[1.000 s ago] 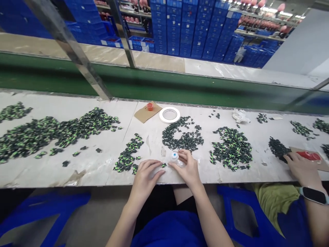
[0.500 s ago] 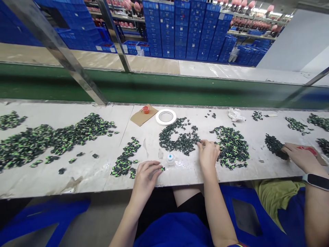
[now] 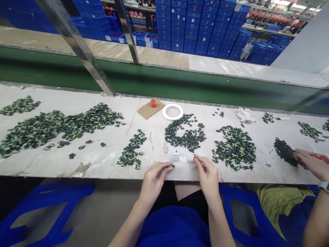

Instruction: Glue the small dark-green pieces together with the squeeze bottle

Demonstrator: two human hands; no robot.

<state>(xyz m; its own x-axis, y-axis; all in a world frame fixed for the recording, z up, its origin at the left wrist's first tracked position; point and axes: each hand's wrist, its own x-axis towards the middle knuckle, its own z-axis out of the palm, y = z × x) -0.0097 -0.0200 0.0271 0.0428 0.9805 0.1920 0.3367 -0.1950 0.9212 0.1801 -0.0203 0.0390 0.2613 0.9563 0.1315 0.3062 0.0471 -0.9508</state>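
Note:
My left hand [image 3: 154, 178] rests at the bench's front edge, its fingers pinched on a small black-and-green part [image 3: 171, 166]. My right hand [image 3: 207, 173] hovers just right of it, fingers curled together at the tips; what they hold is too small to name. A small white bottle with a blue cap [image 3: 176, 154] stands between and just beyond the hands. Behind it lies a pile of dark parts [image 3: 185, 135]. A pile of green-marked parts [image 3: 235, 147] lies to the right, and a smaller one [image 3: 131, 152] to the left.
A roll of white tape [image 3: 172, 112] and a red cap on cardboard [image 3: 153, 103] sit at the bench's back. Long heaps of parts [image 3: 51, 127] cover the left. A co-worker's hand [image 3: 309, 163] works at the right. A green conveyor [image 3: 164, 82] runs behind.
My right hand went out to the dark pile, then came back to the front edge beside my left hand. My left hand stayed put with its part.

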